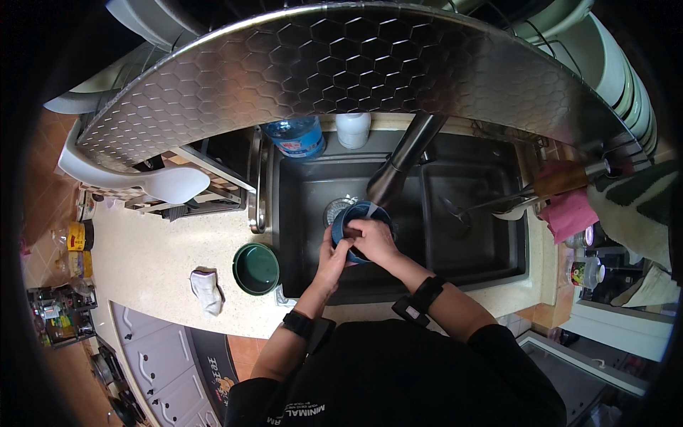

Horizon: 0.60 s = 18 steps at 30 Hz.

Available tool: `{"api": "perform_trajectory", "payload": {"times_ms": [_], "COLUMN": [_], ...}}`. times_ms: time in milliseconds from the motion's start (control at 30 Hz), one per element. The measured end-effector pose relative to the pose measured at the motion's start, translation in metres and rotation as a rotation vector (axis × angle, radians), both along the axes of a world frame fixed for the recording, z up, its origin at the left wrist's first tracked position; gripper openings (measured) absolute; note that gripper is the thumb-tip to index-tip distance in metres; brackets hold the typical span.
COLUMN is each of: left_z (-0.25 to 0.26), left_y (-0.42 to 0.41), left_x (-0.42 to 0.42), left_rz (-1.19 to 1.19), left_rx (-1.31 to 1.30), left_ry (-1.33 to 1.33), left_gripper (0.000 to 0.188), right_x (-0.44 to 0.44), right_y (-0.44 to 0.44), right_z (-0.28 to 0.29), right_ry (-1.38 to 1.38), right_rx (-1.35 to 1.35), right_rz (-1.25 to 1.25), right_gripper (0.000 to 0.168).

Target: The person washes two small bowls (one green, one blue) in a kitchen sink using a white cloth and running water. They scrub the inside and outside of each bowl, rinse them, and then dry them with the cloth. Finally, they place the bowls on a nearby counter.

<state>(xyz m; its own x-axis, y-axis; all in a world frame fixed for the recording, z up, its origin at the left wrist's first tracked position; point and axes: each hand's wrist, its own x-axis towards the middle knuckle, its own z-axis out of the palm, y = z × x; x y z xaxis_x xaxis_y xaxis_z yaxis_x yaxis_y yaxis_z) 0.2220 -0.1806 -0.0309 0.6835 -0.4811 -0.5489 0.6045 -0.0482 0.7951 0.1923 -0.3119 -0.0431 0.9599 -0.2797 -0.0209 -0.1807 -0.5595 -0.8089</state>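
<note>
Over the left basin of the dark double sink [304, 197] is a blue bowl [337, 230], tilted beneath the spout of the black faucet [392, 179], with water running into it. My left hand [333, 259] grips the bowl's near left side, thumb at the rim. My right hand [373, 240] reaches over the bowl with its fingers inside; whether they hold anything there is hidden. A green bowl [256, 269] rests on the counter left of the sink, and a crumpled white cloth [206, 292] lies farther left.
A metal dish rack edge [341, 64] with a hexagon pattern spans the area above the sink. Behind the basin stand a blue bottle [296, 137] and a white bottle [353, 131]. Utensils with a wooden handle [560, 181] hang over the right basin, near a pink cloth [568, 213].
</note>
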Motion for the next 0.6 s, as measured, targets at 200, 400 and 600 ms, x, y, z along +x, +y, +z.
{"api": "perform_trajectory", "payload": {"times_ms": [200, 400, 600], "left_z": [-0.008, -0.006, -0.003], "left_y": [-0.004, 0.000, 0.013], "left_x": [-0.011, -0.001, 0.011], "left_rz": [0.090, 0.026, -0.095], "left_rx": [-0.005, -0.096, -0.031], "left_ry": [0.039, 0.102, -0.056], "left_gripper": [0.067, 0.064, 0.059], "right_x": [0.012, 0.003, -0.012], "right_y": [-0.011, -0.004, -0.026], "right_z": [-0.009, -0.019, 0.020], "right_ry": [0.125, 0.104, 0.384], "right_rx": [-0.223, 0.463, -0.105], "right_rz": [-0.111, 0.076, 0.558], "right_gripper": [0.012, 0.016, 0.012]}}
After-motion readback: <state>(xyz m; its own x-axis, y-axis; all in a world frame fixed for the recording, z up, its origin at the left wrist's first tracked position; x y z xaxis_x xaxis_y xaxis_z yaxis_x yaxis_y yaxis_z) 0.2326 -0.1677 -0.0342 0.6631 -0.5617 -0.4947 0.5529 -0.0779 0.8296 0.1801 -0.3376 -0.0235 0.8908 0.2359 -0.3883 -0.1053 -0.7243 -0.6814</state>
